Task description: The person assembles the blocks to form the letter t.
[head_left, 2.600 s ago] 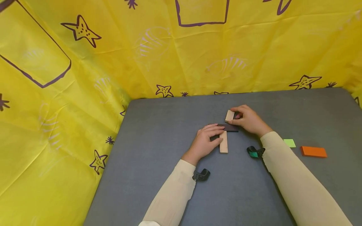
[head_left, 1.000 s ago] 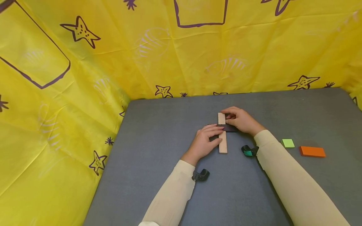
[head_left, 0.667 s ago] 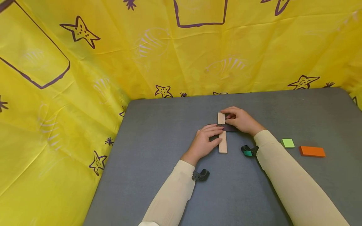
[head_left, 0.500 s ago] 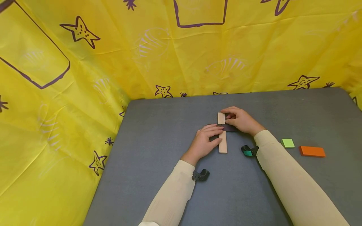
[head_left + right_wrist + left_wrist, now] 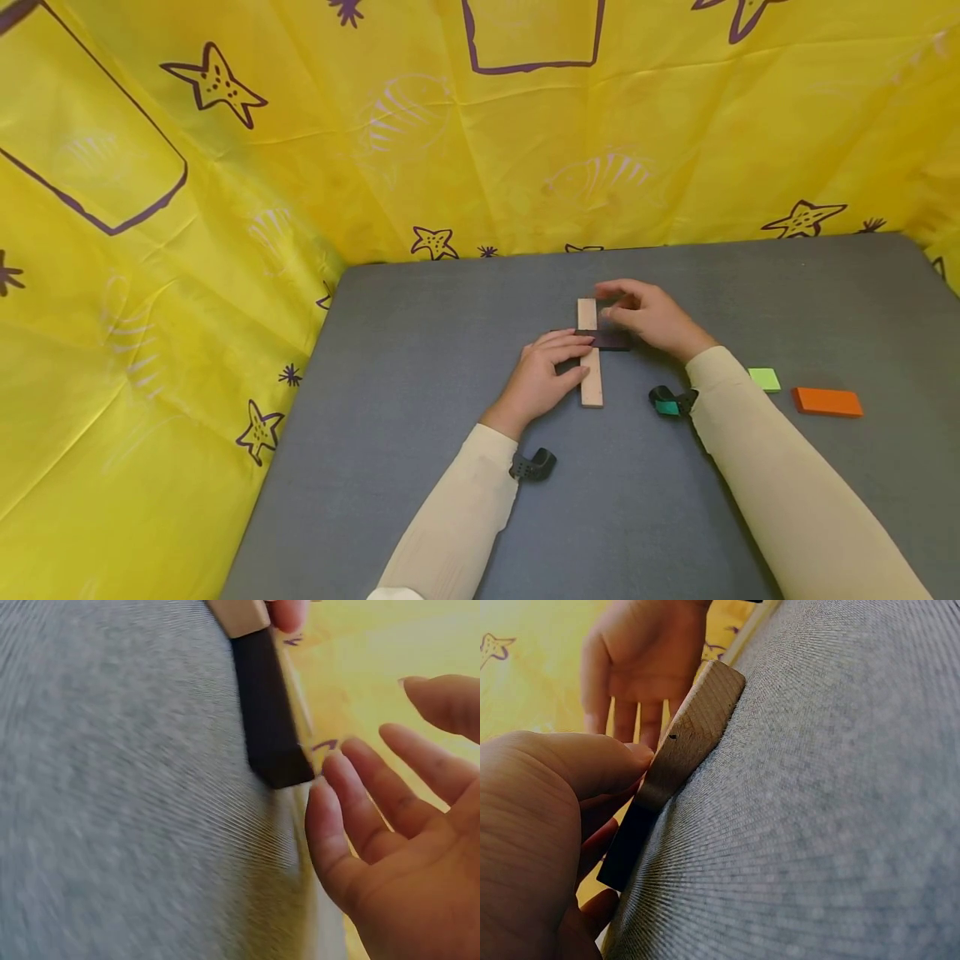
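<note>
In the head view, a pale wooden block (image 5: 592,379) lies at the near side of a dark block (image 5: 611,340) set crosswise. Another pale wooden block (image 5: 587,314) extends from the dark block's far side, roughly in line with the near one. My left hand (image 5: 531,379) rests at the cross, fingers stretched over the dark block and covering its left part. In the left wrist view, its thumb (image 5: 604,761) touches the near wooden block (image 5: 694,735). My right hand (image 5: 652,317) is just right of the far block, fingers spread and holding nothing.
A light green block (image 5: 765,380) lies partly behind the right sleeve, and an orange block (image 5: 828,402) lies to its right. The grey table (image 5: 420,350) ends at a yellow patterned cloth (image 5: 495,167) behind and at the left.
My right hand brought the far wooden block left against the dark block, then let go and moved slightly right. The left hand has stayed in place.
</note>
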`<state>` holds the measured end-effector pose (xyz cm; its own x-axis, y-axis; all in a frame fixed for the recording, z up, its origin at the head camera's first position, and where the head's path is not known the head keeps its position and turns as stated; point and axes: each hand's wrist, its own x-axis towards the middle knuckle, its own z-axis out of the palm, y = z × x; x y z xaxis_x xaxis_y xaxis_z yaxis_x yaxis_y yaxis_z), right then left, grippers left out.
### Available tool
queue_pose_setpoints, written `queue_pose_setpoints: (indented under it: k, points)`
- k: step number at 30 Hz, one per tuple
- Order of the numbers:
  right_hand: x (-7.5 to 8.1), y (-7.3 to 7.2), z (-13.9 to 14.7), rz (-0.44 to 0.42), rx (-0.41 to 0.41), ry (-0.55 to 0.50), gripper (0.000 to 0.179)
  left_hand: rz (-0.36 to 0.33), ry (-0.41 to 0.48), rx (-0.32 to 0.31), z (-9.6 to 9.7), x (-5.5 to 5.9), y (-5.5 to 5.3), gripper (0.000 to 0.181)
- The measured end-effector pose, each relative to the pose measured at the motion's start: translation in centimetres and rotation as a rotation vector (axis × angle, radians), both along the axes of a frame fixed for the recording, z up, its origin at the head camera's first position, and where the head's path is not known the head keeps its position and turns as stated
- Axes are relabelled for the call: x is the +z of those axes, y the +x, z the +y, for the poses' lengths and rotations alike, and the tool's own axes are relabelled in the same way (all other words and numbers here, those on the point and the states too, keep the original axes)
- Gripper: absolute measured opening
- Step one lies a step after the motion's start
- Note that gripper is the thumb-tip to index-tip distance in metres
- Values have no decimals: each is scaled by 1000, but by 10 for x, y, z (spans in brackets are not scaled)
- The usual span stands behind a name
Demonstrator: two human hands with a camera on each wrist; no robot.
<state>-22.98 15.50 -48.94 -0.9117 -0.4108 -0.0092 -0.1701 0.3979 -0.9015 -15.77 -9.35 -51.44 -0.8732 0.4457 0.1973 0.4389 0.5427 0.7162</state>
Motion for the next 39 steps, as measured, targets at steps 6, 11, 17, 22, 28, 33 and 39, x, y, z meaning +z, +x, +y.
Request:
queue_pose_setpoints:
  k: [6,11,17,22,28,33,39]
  points:
    - [14,10,13,4,-29,-78,53,-4,3,2,0,1,1,37]
    - [24,18,23,-12,-80,-171,51,4,5,1,0,1,1,36]
    - [34,26,34,15,-77,-260,47,1,15,-2,0,1,0,36]
    - [41,36,46,62,-6,-323,50,-3,20,-4,0,0,1,36]
    - [47,50,63,66,46,-398,61,-4,32,-7,0,1,2,36]
    - [47,59,76,56,97,-503,67,-4,34,-9,0,2,2,36]
    - [44,71,90,63,123,-522,66,-8,25,-5,0,1,2,36]
